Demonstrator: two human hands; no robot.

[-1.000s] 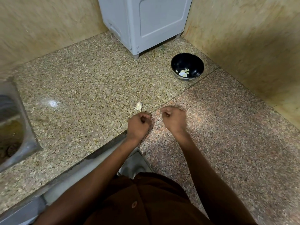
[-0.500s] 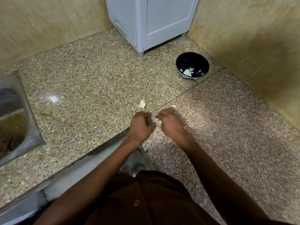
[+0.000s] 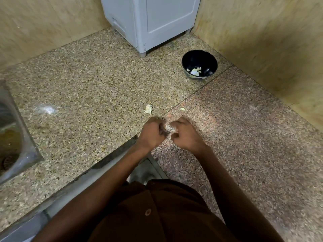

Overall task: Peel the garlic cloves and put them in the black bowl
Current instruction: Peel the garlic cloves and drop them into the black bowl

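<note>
Left hand (image 3: 151,132) and right hand (image 3: 185,132) curled close together over the tabletop (image 3: 87,88), pinching a pale garlic clove (image 3: 169,127) between them. Loose clove (image 3: 148,109) just beyond. Black bowl (image 3: 199,64) far right, holding peeled bits.

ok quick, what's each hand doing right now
left hand: curled, pinching the garlic clove
right hand: curled, pinching the same clove

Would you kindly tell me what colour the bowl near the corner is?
The bowl is glossy black, seen best in the head view.
</note>
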